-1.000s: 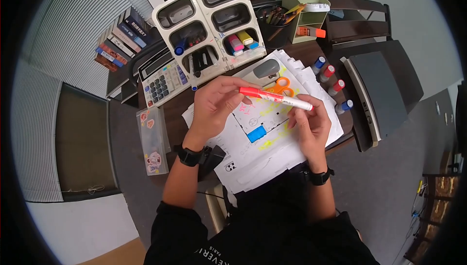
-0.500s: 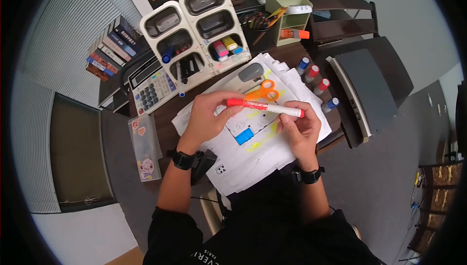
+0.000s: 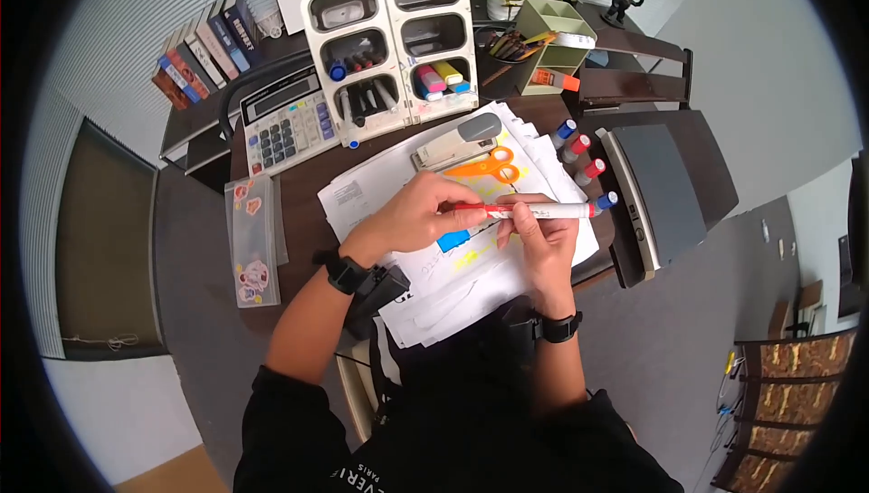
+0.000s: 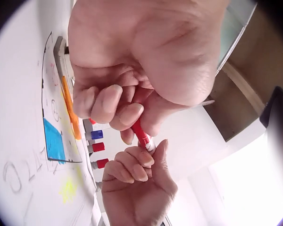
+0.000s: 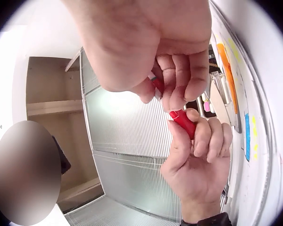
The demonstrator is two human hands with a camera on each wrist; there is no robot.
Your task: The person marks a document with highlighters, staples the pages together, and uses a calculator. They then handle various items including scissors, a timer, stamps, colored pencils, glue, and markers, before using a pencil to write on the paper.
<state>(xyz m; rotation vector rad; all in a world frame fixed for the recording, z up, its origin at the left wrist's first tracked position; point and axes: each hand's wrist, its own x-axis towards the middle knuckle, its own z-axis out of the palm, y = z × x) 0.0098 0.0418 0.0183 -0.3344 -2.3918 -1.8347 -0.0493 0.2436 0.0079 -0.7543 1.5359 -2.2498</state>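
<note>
A red-and-white marker (image 3: 561,210) is held level between both hands, over the papers (image 3: 353,199). My left hand (image 3: 418,214) pinches its red end between thumb and fingers, as the red cap (image 5: 185,125) in the right wrist view also shows. My right hand (image 3: 546,253) grips the white barrel, its thumb laid across it. Below the hands, orange-handled scissors (image 3: 498,165) and a grey-and-white stapler (image 3: 457,140) lie on the papers. A blue rectangle (image 3: 453,240) on the top sheet is partly covered by my left hand.
Several markers with blue and red caps, one a red cap (image 3: 594,168), stand right of the papers. A white organizer (image 3: 412,119) with pens and highlighters and a calculator (image 3: 291,135) are at the back left. A clear sticker-covered case (image 3: 253,244) lies left; a dark machine (image 3: 674,190) is right.
The marker has turned from slanting down to the right to nearly level. My left fingers have closed further over its red end, and the right thumb has come across the barrel.
</note>
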